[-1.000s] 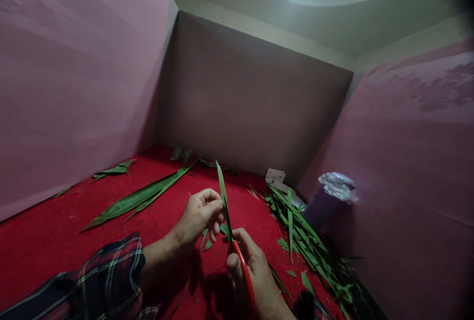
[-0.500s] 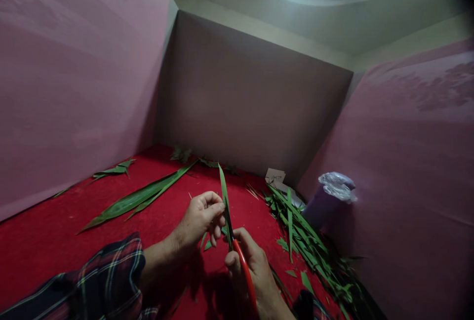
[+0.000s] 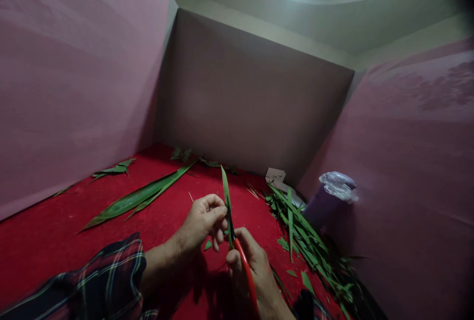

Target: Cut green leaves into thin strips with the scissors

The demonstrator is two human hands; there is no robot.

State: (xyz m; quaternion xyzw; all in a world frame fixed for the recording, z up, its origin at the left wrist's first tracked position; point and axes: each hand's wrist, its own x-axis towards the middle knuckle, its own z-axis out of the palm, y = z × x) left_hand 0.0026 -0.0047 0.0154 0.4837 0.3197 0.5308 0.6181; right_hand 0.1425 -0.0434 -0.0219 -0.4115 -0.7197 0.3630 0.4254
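Observation:
My left hand point(image 3: 202, 222) pinches a narrow green leaf strip point(image 3: 224, 186) that stands upright between my hands. In my right hand point(image 3: 254, 270) I grip red-handled scissors point(image 3: 244, 270), whose dark blades run up along the strip just right of my left fingertips. Both hands hover low over the red cloth point(image 3: 55, 231). A small green offcut point(image 3: 208, 245) lies below my left fingers. My left sleeve is dark plaid.
Long green leaves point(image 3: 137, 196) lie on the cloth to the left. A heap of cut leaf strips point(image 3: 307, 241) sits at the right. A purple bin with a plastic liner point(image 3: 328, 196) stands by the right wall. Pink walls close in on three sides.
The leaf strip stands a little lower than before, and my left hand has shifted slightly right towards the scissors. My right hand stays in place.

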